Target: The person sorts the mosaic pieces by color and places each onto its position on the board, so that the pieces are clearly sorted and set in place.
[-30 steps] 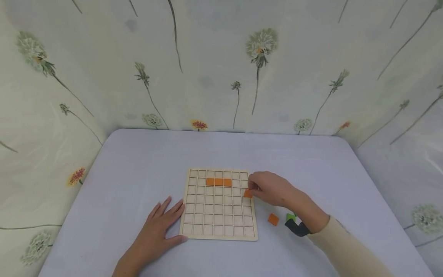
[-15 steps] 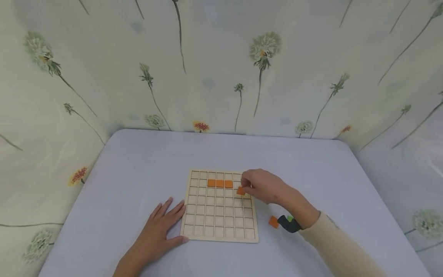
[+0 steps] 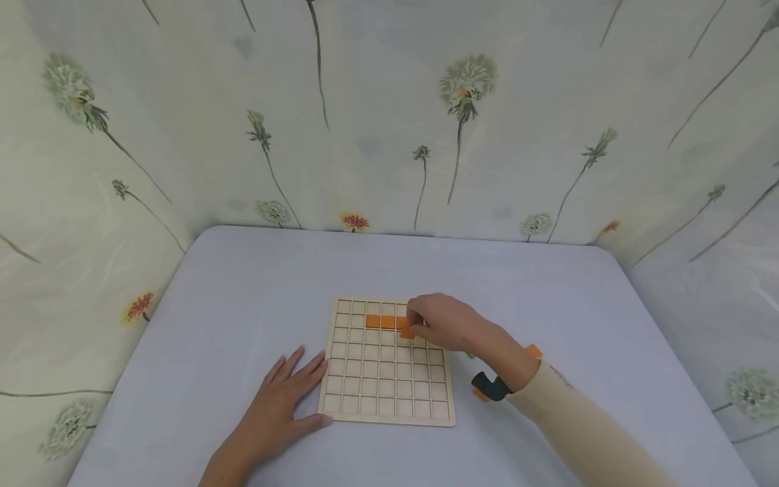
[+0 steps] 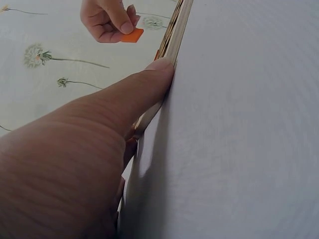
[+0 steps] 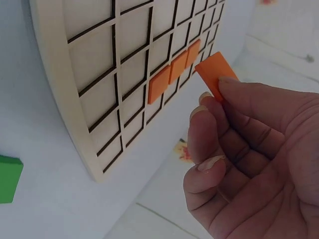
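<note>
A square wooden grid board [image 3: 387, 419] lies on the table, with three orange tiles [image 3: 387, 322] side by side in its second row from the far edge. My right hand [image 3: 447, 323] is over the board's far right part. Between thumb and fingers it pinches another orange tile [image 5: 217, 73], held tilted above the grid in the right wrist view. My left hand [image 3: 276, 404] rests at the board's left side, fingers spread and straight. Its thumb [image 4: 149, 82] touches the board's edge in the left wrist view.
Right of the board, an orange tile lies partly behind the dark wrist strap [image 3: 491, 387], and another orange tile [image 3: 533, 350] lies beyond the forearm. A green tile [image 5: 9, 179] lies beside the board. Floral fabric [image 3: 389, 135] hangs behind the table.
My right hand has moved left over the board, carrying the pinched orange tile from the right edge toward the row of three. The left hand has stayed in place.
</note>
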`<state>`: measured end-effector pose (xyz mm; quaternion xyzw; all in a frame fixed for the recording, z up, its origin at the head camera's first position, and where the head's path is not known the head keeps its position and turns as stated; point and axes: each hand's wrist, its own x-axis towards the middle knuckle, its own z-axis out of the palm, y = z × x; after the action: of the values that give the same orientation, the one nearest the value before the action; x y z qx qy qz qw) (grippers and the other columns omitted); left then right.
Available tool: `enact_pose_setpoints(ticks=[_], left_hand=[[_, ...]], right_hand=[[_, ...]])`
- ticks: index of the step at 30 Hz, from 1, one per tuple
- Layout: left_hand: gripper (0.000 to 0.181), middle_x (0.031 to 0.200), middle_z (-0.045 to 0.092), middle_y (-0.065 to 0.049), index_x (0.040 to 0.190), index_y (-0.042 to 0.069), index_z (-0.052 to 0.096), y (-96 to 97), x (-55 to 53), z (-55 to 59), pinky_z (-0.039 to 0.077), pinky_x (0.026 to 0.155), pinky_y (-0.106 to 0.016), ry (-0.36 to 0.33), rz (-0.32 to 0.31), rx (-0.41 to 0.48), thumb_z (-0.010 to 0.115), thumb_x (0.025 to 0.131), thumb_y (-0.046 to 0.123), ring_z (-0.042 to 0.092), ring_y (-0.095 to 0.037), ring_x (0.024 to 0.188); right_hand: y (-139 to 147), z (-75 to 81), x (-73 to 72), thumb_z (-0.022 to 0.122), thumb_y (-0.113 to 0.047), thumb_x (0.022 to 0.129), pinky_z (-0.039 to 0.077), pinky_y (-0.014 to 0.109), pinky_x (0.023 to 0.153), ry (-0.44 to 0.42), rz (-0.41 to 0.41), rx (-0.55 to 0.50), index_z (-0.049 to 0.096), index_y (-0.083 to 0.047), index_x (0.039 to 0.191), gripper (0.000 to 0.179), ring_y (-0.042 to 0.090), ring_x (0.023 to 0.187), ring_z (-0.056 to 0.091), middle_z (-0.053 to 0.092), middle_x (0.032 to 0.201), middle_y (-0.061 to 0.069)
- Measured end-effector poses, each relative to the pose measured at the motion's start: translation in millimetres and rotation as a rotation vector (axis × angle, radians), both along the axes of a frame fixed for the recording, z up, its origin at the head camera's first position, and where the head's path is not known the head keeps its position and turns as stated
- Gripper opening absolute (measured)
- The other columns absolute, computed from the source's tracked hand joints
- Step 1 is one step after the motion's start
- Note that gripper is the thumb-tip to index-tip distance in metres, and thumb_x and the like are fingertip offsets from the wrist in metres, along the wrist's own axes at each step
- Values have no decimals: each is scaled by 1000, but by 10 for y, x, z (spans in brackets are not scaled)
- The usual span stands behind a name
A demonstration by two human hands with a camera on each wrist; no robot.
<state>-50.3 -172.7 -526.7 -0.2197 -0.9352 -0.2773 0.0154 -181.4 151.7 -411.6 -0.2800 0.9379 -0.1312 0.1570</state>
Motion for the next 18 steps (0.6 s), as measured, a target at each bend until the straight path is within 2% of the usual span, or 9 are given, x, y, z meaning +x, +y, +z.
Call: enact_pose_setpoints(ticks=[3, 7, 18], left_hand=[[89, 166, 37, 10, 158, 15, 49, 0, -7, -2, 4, 129, -42, 5, 0, 4, 82, 85, 55, 19, -28, 159], [90, 167, 34, 12, 159, 17, 47, -4, -9, 8, 2, 129, -40, -33, 6, 4, 81, 85, 56, 15, -25, 160], [91, 167, 33, 11, 160, 16, 45, 0, -11, 64, 7, 129, -51, -96, 11, 2, 82, 85, 54, 12, -24, 161]], right_hand=[[-57, -25, -26, 72, -15, 99, 53, 29, 70, -1, 9, -11, 66, -20, 93, 11, 11, 77, 57, 63, 86, -11], [-144, -59, -65, 72, -15, 100, 53, 29, 70, 10, 33, -23, 66, -20, 93, 10, 11, 78, 57, 63, 86, -10], [-376, -175, -154, 70, -16, 101, 51, 29, 68, 5, 62, -56, 66, -19, 92, 10, 12, 76, 57, 62, 84, -10]])
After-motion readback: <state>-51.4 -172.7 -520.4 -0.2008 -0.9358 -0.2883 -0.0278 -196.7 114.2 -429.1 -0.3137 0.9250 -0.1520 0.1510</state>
